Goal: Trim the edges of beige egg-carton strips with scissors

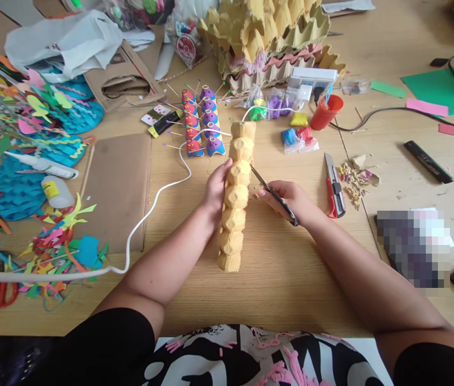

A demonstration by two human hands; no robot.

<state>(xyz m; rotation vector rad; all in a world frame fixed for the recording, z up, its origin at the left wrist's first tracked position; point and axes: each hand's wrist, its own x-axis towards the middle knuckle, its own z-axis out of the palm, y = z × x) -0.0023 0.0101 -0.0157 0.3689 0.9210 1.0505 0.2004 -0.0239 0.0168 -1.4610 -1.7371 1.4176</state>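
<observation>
A long yellow egg-carton strip (235, 198) stretches lengthwise over the wooden table, its row of cups facing up. My left hand (215, 187) grips its left side near the upper half, the thumb along the edge. Black-handled scissors (277, 199) are in my right hand (291, 202), fingers closed round the handle. Their tip touches the strip's right edge near the upper end. Beyond the strip stand two painted carton rows, one red and blue (192, 123), the other purple and blue (210, 123), both with pins stuck in them.
A cutter knife (334, 187) lies right of my right hand, beside carton scraps (358, 177). Cardboard (116, 193), glue bottles (56, 190) and paper cuttings (58, 252) are at left. A white cable (158, 193) crosses the table. Egg trays (275, 32) and a red cup (326, 113) stand farther back.
</observation>
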